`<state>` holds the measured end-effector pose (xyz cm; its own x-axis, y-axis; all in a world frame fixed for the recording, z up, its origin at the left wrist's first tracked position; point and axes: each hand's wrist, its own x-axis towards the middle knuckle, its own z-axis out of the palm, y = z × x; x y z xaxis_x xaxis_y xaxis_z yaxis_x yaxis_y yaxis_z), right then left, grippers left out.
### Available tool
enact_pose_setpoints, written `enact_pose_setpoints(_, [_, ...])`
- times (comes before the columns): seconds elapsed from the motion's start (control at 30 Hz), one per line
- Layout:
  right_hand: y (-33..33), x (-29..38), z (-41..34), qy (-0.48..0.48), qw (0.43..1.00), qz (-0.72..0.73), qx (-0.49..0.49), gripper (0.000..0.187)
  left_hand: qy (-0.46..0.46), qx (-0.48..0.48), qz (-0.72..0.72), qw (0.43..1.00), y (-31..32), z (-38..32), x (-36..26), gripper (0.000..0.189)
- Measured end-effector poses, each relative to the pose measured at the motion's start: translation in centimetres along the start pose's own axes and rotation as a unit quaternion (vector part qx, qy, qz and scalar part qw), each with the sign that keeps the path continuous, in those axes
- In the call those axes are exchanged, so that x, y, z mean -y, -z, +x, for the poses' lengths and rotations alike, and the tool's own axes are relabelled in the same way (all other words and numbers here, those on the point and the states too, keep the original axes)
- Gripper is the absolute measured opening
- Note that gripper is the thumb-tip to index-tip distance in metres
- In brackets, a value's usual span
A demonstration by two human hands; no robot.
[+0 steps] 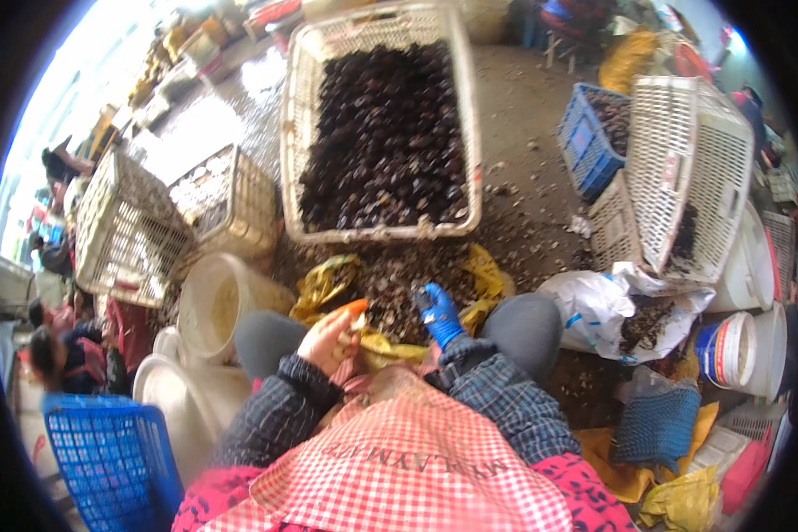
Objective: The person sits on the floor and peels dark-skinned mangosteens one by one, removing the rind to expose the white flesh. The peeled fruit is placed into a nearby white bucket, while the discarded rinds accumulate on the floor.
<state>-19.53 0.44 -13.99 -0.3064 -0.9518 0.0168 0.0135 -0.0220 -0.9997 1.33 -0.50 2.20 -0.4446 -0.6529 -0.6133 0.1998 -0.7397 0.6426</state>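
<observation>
My left hand (330, 340), bare, is curled around a small tool with an orange handle (350, 308). My right hand (439, 315) wears a blue glove, and at its fingertips is a small dark thing, perhaps a shell. Both hands are held apart over an open yellow sack (386, 347) between my knees, with a heap of small shell pieces (399, 279) in it. Beyond the sack, a large white plastic crate (379, 234) holds a mass of dark, wet shellfish.
White crates (123, 253) and a white bucket (216, 312) stand at left, above a blue basket (110, 459). At right are a blue crate (582, 146), stacked white crates (662, 166), a white sack (588, 309) and a paint bucket (725, 349). People sit at the far left.
</observation>
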Motion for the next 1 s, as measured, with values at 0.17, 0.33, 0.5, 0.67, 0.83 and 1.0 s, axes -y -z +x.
enact_pose_setpoints(0.17, [-1.6,4.1,-1.9,0.097,0.986,0.034,0.132,0.023,-0.060,0.016,-0.043,0.997,0.8,0.6,0.7,0.044])
enact_pose_setpoints(0.33, [-1.3,6.7,-1.7,0.016,0.985,-0.082,0.154,0.023,-0.024,-0.006,-0.032,0.999,0.5,0.9,1.4,0.033])
enact_pose_setpoints(0.5, [-0.9,6.4,-1.6,0.058,0.971,-0.054,0.225,0.023,-0.029,-0.015,-0.032,0.999,0.2,0.7,1.3,0.020])
enact_pose_setpoints(0.67, [-1.5,6.1,-1.5,-0.068,0.992,0.057,0.089,0.015,-0.004,-0.038,-0.033,0.999,-0.1,0.3,1.3,0.019])
enact_pose_setpoints(0.83, [-1.4,6.3,-1.7,0.051,0.944,-0.148,0.289,0.016,0.004,-0.025,-0.025,0.999,-0.1,0.2,1.3,0.020])
enact_pose_setpoints(1.0, [-1.2,6.6,-2.1,-0.095,0.980,0.110,0.133,0.015,-0.025,-0.021,-0.015,0.999,0.6,0.5,1.7,0.017])
